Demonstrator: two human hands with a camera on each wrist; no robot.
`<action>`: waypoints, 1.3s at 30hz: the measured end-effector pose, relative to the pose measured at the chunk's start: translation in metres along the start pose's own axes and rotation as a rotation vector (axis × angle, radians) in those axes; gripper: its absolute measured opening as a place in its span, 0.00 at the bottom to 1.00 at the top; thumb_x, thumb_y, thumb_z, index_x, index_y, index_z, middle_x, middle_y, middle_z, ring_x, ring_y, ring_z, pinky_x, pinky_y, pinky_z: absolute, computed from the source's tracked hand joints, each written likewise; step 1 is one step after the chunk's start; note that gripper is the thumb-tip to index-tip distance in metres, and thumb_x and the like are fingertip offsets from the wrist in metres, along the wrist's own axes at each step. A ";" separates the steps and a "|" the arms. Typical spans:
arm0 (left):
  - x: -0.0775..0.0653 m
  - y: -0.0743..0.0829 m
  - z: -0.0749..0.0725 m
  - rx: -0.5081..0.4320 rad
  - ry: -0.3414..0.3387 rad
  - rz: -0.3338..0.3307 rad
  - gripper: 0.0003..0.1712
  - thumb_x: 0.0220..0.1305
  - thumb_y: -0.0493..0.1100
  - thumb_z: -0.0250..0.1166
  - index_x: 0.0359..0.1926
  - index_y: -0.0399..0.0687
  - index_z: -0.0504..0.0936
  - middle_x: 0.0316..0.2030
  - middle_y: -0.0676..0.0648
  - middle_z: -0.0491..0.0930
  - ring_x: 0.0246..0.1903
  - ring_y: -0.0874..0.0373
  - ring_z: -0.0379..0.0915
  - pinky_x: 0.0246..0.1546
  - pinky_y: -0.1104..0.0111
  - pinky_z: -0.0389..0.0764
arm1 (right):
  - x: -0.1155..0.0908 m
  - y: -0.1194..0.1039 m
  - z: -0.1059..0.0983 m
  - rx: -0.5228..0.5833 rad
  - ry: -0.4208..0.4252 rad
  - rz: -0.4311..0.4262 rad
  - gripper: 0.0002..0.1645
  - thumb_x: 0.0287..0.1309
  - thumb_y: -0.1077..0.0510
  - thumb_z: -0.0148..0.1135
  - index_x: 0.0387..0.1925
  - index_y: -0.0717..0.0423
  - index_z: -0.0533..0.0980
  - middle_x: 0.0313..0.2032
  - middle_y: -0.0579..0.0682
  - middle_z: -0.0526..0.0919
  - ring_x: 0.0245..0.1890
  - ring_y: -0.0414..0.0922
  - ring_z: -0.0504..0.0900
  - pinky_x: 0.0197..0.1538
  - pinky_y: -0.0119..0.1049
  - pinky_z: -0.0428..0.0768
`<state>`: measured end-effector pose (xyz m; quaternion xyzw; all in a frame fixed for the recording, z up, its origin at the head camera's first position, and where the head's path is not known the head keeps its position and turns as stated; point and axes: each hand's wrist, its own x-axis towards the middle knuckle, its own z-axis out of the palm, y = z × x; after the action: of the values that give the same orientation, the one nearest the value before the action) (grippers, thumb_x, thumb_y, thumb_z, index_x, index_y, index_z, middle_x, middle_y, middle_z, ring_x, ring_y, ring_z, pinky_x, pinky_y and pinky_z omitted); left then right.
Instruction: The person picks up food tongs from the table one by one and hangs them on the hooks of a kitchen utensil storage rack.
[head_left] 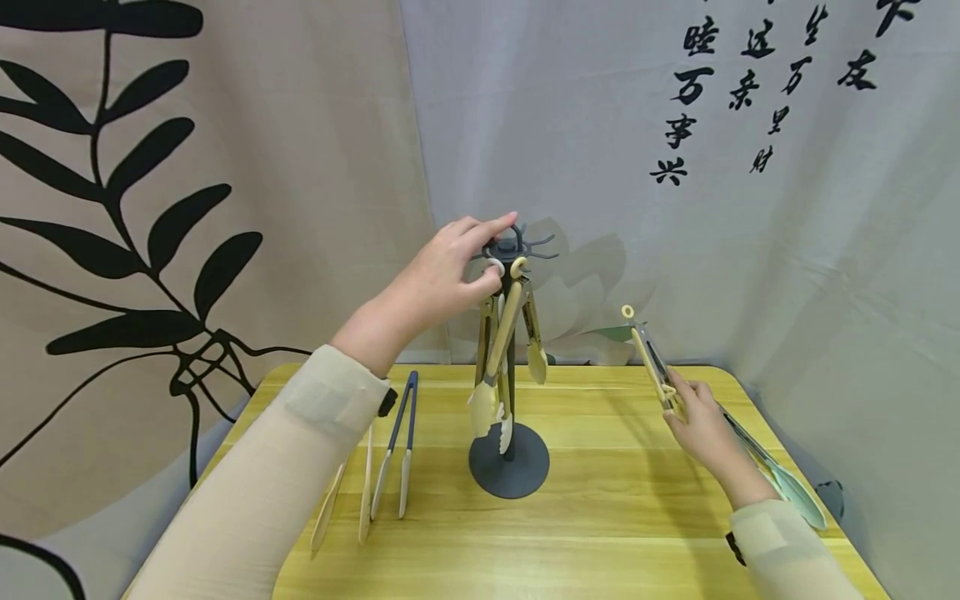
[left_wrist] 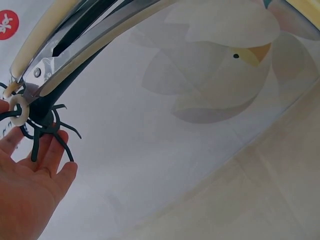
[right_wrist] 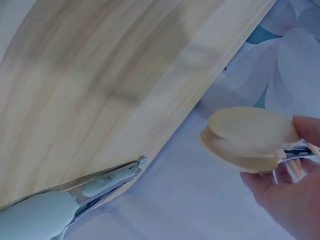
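Note:
A dark metal utensil rack [head_left: 508, 461] stands upright on a round base, with hooks around its top. My left hand [head_left: 450, 268] holds the rack's top, thumb beside a pale ring [left_wrist: 20, 111] hanging on a hook. Several tongs [head_left: 504, 333] with cream and yellow tips hang there. On the right, my right hand [head_left: 705, 425] grips yellow tongs [head_left: 648, 358] lifted off the table, ring end upward. Their rounded tips [right_wrist: 250, 135] lie close together in the right wrist view. Below that hand, mint-green tongs [head_left: 797, 492] lie along the table's right edge.
On the wooden table [head_left: 600, 533], left of the rack, lie blue-handled tongs [head_left: 405, 442] and cream tongs [head_left: 366, 492], partly behind my left sleeve. A printed cloth [head_left: 330, 125] hangs behind the table.

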<state>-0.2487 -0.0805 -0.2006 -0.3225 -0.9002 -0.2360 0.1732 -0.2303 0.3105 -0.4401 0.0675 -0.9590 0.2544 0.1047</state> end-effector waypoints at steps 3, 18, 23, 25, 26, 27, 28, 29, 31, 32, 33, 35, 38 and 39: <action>0.000 0.000 0.000 0.001 0.002 0.000 0.36 0.62 0.45 0.52 0.71 0.69 0.57 0.51 0.51 0.71 0.47 0.57 0.62 0.47 0.63 0.67 | 0.001 -0.002 0.001 0.011 0.021 0.000 0.47 0.60 0.63 0.58 0.74 0.50 0.45 0.57 0.71 0.61 0.47 0.66 0.71 0.40 0.56 0.73; -0.001 0.000 0.000 -0.001 -0.007 -0.004 0.36 0.63 0.45 0.53 0.71 0.69 0.56 0.54 0.51 0.70 0.49 0.57 0.62 0.49 0.62 0.67 | 0.004 -0.018 0.002 0.092 0.106 -0.051 0.46 0.59 0.65 0.59 0.74 0.52 0.49 0.57 0.72 0.61 0.50 0.66 0.68 0.44 0.59 0.72; -0.001 0.000 0.000 0.002 -0.005 -0.004 0.36 0.63 0.45 0.53 0.71 0.70 0.56 0.54 0.51 0.70 0.49 0.58 0.62 0.49 0.62 0.67 | 0.004 -0.026 0.002 0.123 0.124 -0.060 0.47 0.59 0.66 0.58 0.74 0.49 0.47 0.57 0.70 0.61 0.53 0.67 0.66 0.47 0.62 0.71; -0.001 0.000 0.000 0.003 -0.005 -0.004 0.36 0.63 0.45 0.52 0.71 0.70 0.56 0.54 0.51 0.70 0.49 0.58 0.62 0.49 0.62 0.67 | 0.004 -0.029 0.002 0.131 0.130 -0.066 0.47 0.59 0.66 0.58 0.74 0.48 0.47 0.58 0.70 0.60 0.54 0.67 0.65 0.47 0.62 0.71; -0.001 0.000 0.000 0.003 -0.005 -0.005 0.36 0.63 0.45 0.52 0.71 0.70 0.56 0.54 0.51 0.70 0.49 0.58 0.62 0.49 0.62 0.67 | 0.005 -0.031 0.003 0.133 0.133 -0.070 0.47 0.59 0.66 0.58 0.74 0.48 0.47 0.58 0.69 0.60 0.54 0.67 0.65 0.47 0.61 0.71; -0.001 0.000 0.000 0.003 -0.006 -0.006 0.36 0.63 0.45 0.52 0.71 0.70 0.56 0.54 0.51 0.70 0.49 0.58 0.62 0.49 0.62 0.67 | 0.004 -0.032 0.003 0.136 0.135 -0.073 0.47 0.60 0.66 0.58 0.74 0.47 0.47 0.58 0.69 0.60 0.55 0.67 0.65 0.47 0.61 0.71; -0.001 0.000 0.000 0.003 -0.008 -0.008 0.36 0.63 0.46 0.52 0.71 0.70 0.56 0.55 0.51 0.70 0.50 0.58 0.62 0.49 0.62 0.67 | 0.004 -0.033 0.003 0.142 0.139 -0.078 0.47 0.59 0.67 0.58 0.74 0.48 0.47 0.59 0.69 0.60 0.55 0.66 0.65 0.47 0.60 0.71; -0.001 0.000 0.000 0.004 -0.008 -0.009 0.36 0.63 0.46 0.52 0.71 0.70 0.56 0.55 0.51 0.70 0.50 0.58 0.62 0.49 0.62 0.67 | 0.004 -0.035 0.003 0.147 0.140 -0.082 0.47 0.59 0.67 0.58 0.74 0.48 0.47 0.59 0.69 0.59 0.55 0.66 0.65 0.47 0.60 0.71; -0.001 0.001 0.000 0.002 -0.009 -0.010 0.36 0.63 0.45 0.52 0.71 0.70 0.56 0.55 0.51 0.70 0.50 0.57 0.62 0.49 0.61 0.67 | 0.004 -0.038 0.003 0.153 0.142 -0.088 0.47 0.59 0.67 0.58 0.74 0.48 0.48 0.60 0.69 0.59 0.55 0.67 0.65 0.48 0.61 0.71; -0.001 0.001 0.000 0.002 -0.008 -0.011 0.36 0.63 0.45 0.52 0.71 0.70 0.56 0.55 0.51 0.70 0.50 0.57 0.62 0.50 0.61 0.67 | 0.004 -0.039 0.002 0.158 0.141 -0.089 0.47 0.59 0.67 0.58 0.74 0.48 0.48 0.60 0.68 0.59 0.56 0.66 0.65 0.49 0.61 0.71; -0.001 0.001 0.000 0.001 -0.008 -0.011 0.36 0.63 0.45 0.52 0.71 0.70 0.56 0.55 0.51 0.70 0.50 0.57 0.62 0.50 0.61 0.67 | 0.004 -0.041 0.002 0.163 0.141 -0.090 0.47 0.59 0.68 0.58 0.74 0.47 0.48 0.60 0.68 0.58 0.56 0.66 0.65 0.50 0.61 0.71; -0.001 0.001 0.000 -0.001 -0.007 -0.011 0.36 0.63 0.45 0.52 0.71 0.70 0.56 0.55 0.51 0.70 0.50 0.57 0.62 0.50 0.61 0.67 | 0.003 -0.043 0.002 0.170 0.141 -0.093 0.47 0.59 0.67 0.58 0.74 0.47 0.48 0.60 0.67 0.58 0.56 0.66 0.65 0.51 0.62 0.70; 0.000 0.001 0.001 -0.001 -0.006 -0.009 0.36 0.63 0.45 0.53 0.71 0.70 0.56 0.54 0.51 0.70 0.50 0.58 0.62 0.50 0.62 0.67 | 0.003 -0.046 0.002 0.179 0.153 -0.107 0.47 0.59 0.67 0.58 0.74 0.45 0.48 0.59 0.67 0.59 0.56 0.64 0.65 0.51 0.61 0.70; 0.000 0.001 0.001 -0.001 -0.006 -0.008 0.36 0.63 0.45 0.53 0.71 0.69 0.56 0.54 0.51 0.70 0.50 0.58 0.62 0.50 0.62 0.67 | 0.003 -0.047 0.002 0.179 0.158 -0.112 0.47 0.59 0.67 0.58 0.74 0.45 0.48 0.59 0.66 0.60 0.55 0.64 0.66 0.51 0.61 0.70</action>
<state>-0.2483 -0.0796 -0.2007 -0.3198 -0.9018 -0.2360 0.1695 -0.2252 0.2686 -0.4183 0.1097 -0.9160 0.3371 0.1875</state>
